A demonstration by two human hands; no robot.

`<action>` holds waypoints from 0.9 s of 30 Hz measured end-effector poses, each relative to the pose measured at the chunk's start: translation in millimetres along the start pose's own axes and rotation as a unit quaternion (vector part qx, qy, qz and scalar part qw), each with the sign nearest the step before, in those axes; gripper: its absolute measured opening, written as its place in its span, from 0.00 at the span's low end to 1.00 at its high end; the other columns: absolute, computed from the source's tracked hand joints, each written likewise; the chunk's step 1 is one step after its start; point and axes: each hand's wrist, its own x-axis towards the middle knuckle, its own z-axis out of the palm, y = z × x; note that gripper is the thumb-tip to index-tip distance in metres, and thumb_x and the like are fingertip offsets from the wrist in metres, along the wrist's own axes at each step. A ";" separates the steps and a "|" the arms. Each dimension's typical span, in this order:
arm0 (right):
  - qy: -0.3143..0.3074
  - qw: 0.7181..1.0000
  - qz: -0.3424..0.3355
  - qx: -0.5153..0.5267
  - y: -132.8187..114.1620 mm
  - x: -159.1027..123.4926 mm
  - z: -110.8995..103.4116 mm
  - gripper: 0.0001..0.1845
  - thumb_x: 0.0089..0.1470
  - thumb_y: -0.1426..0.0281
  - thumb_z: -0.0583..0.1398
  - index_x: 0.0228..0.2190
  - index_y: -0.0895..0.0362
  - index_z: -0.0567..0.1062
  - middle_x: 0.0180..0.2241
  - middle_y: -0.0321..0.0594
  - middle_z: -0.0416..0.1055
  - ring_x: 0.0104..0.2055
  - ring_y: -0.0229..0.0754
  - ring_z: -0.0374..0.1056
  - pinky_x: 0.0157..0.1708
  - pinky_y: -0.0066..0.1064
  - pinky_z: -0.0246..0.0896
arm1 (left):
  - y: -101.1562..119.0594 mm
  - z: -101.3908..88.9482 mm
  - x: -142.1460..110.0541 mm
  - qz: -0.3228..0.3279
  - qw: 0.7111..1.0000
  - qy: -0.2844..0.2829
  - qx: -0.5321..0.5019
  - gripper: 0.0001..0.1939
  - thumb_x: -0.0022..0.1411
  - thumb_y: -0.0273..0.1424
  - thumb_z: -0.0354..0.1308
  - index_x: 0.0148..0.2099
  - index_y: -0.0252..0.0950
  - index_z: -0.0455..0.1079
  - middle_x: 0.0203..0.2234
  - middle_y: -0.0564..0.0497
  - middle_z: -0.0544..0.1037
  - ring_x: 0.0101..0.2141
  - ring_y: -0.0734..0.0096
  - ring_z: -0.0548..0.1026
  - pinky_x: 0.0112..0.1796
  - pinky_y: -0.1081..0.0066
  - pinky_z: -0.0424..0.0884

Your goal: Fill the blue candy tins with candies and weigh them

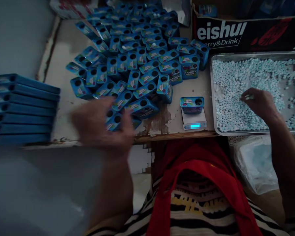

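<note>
My left hand [100,126] is blurred by motion at the near edge of a pile of small blue candy boxes [137,55], over the closest ones; its fingers cannot be made out. My right hand [259,103] rests in a metal tray [214,129] of pale blue candy pieces [235,82], fingers pinched on a piece or two. One blue box [192,105] stands on a small white scale [194,120] between the pile and the tray.
A stack of flat blue cartons [22,108] lies at the left. A dark cardboard box [248,32] stands behind the tray. A clear plastic bag [256,164] hangs below the table edge. Red straps [211,183] cross my striped shirt.
</note>
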 end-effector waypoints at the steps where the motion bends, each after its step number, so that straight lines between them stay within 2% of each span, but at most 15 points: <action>1: -0.017 1.000 -0.005 0.010 -5.0 1.2 3.6 0.16 0.55 0.53 0.74 0.31 0.51 0.79 0.23 0.35 0.66 0.27 0.42 0.57 0.32 0.38 0.51 | 16.0 25.7 -13.7 0.077 0.997 0.020 -0.001 0.31 0.64 0.48 0.75 0.64 0.47 0.72 0.64 0.43 0.76 0.70 0.36 0.72 0.71 0.32 0.68; 2: -0.033 0.998 0.006 0.059 -9.5 3.1 7.2 0.18 0.52 0.52 0.74 0.30 0.51 0.79 0.22 0.33 0.64 0.26 0.40 0.55 0.30 0.36 0.49 | 29.4 52.3 -23.7 0.110 0.993 0.022 -0.049 0.32 0.64 0.47 0.77 0.64 0.46 0.71 0.58 0.43 0.80 0.61 0.42 0.80 0.62 0.38 0.78; 3: -0.052 0.989 0.026 0.134 -13.4 5.4 10.9 0.20 0.50 0.51 0.75 0.31 0.50 0.77 0.21 0.31 0.61 0.24 0.39 0.52 0.28 0.34 0.46 | 39.8 78.1 -30.1 0.101 0.989 -0.003 -0.104 0.36 0.64 0.47 0.77 0.68 0.46 0.69 0.58 0.42 0.81 0.57 0.47 0.83 0.57 0.44 0.83; 5: -0.102 0.946 0.079 0.297 -19.2 8.8 18.0 0.23 0.46 0.48 0.74 0.33 0.49 0.74 0.21 0.26 0.56 0.23 0.35 0.44 0.26 0.32 0.38 | 51.6 121.1 -33.8 0.057 0.980 -0.065 -0.178 0.42 0.62 0.50 0.79 0.71 0.46 0.65 0.59 0.42 0.81 0.57 0.51 0.84 0.55 0.52 0.85; 7: -0.154 0.892 0.108 0.411 -23.2 8.5 24.6 0.23 0.46 0.49 0.72 0.34 0.49 0.72 0.23 0.25 0.53 0.24 0.34 0.35 0.26 0.32 0.33 | 55.7 147.7 -29.0 0.018 0.969 -0.129 -0.211 0.39 0.61 0.50 0.80 0.66 0.45 0.69 0.55 0.43 0.83 0.55 0.52 0.85 0.54 0.56 0.85; 8: -0.164 0.878 0.107 0.437 -25.1 6.5 27.6 0.22 0.47 0.49 0.70 0.34 0.49 0.71 0.24 0.25 0.53 0.25 0.34 0.32 0.26 0.32 0.32 | 57.3 154.9 -25.0 0.011 0.963 -0.156 -0.220 0.35 0.61 0.49 0.80 0.63 0.44 0.72 0.52 0.45 0.84 0.52 0.53 0.86 0.53 0.57 0.85; 9: -0.159 0.874 0.096 0.448 -27.6 3.6 30.4 0.21 0.50 0.49 0.68 0.33 0.49 0.70 0.24 0.25 0.53 0.25 0.35 0.31 0.26 0.33 0.31 | 59.9 158.8 -20.4 0.014 0.957 -0.179 -0.226 0.30 0.62 0.48 0.79 0.59 0.43 0.74 0.48 0.47 0.85 0.49 0.54 0.86 0.51 0.58 0.85; 11: -0.120 0.886 0.055 0.444 -35.8 -3.8 35.2 0.21 0.59 0.45 0.61 0.33 0.49 0.70 0.26 0.28 0.58 0.25 0.37 0.33 0.27 0.34 0.34 | 70.5 160.5 -10.8 0.047 0.951 -0.208 -0.226 0.24 0.64 0.44 0.78 0.57 0.43 0.76 0.45 0.49 0.85 0.46 0.56 0.86 0.51 0.59 0.84; 13: -0.081 0.900 0.010 0.428 -50.2 -10.4 37.8 0.27 0.66 0.39 0.53 0.36 0.48 0.72 0.28 0.34 0.65 0.25 0.39 0.40 0.27 0.35 0.38 | 87.9 160.6 -2.2 0.105 0.947 -0.217 -0.212 0.22 0.65 0.40 0.78 0.57 0.44 0.77 0.47 0.49 0.85 0.48 0.56 0.85 0.54 0.58 0.83; 15: -0.058 0.898 -0.019 0.437 -69.9 -13.7 37.9 0.33 0.68 0.34 0.52 0.40 0.48 0.76 0.30 0.37 0.69 0.25 0.40 0.46 0.26 0.35 0.41 | 107.6 163.8 4.0 0.160 0.942 -0.216 -0.202 0.21 0.65 0.38 0.78 0.57 0.44 0.78 0.47 0.48 0.85 0.49 0.55 0.84 0.54 0.58 0.81; 18: -0.015 0.864 -0.014 0.503 -100.6 -12.9 36.4 0.32 0.66 0.32 0.58 0.42 0.46 0.78 0.26 0.35 0.64 0.24 0.41 0.50 0.22 0.35 0.47 | 130.8 174.4 6.9 0.189 0.939 -0.203 -0.202 0.20 0.65 0.38 0.78 0.55 0.43 0.78 0.46 0.48 0.84 0.47 0.55 0.84 0.52 0.59 0.80; 21: 0.067 0.815 -0.012 0.576 -120.5 -11.1 38.4 0.31 0.67 0.33 0.61 0.35 0.46 0.74 0.25 0.31 0.54 0.24 0.39 0.52 0.21 0.32 0.53 | 140.8 185.5 2.9 0.173 0.942 -0.194 -0.214 0.22 0.63 0.37 0.78 0.55 0.42 0.77 0.45 0.49 0.84 0.46 0.57 0.83 0.49 0.62 0.79; 23: 0.106 0.790 -0.028 0.604 -125.9 -11.6 42.3 0.31 0.67 0.34 0.62 0.31 0.48 0.70 0.25 0.30 0.51 0.23 0.37 0.52 0.21 0.30 0.56 | 142.4 190.7 -1.6 0.159 0.943 -0.187 -0.223 0.22 0.62 0.36 0.79 0.55 0.41 0.77 0.45 0.49 0.85 0.45 0.58 0.83 0.48 0.63 0.78; 25: 0.122 0.784 -0.038 0.607 -127.0 -13.5 46.9 0.31 0.68 0.37 0.64 0.29 0.49 0.68 0.26 0.30 0.52 0.24 0.36 0.53 0.22 0.29 0.57 | 142.7 194.2 -5.8 0.148 0.944 -0.182 -0.231 0.22 0.61 0.35 0.80 0.54 0.41 0.78 0.44 0.50 0.85 0.45 0.59 0.83 0.47 0.64 0.78; 27: 0.132 0.793 -0.040 0.593 -126.9 -16.3 50.9 0.29 0.68 0.40 0.65 0.30 0.49 0.69 0.27 0.30 0.54 0.24 0.35 0.54 0.22 0.29 0.57 | 142.9 196.8 -9.0 0.140 0.945 -0.180 -0.235 0.22 0.60 0.34 0.80 0.53 0.40 0.78 0.43 0.50 0.85 0.45 0.60 0.83 0.47 0.65 0.78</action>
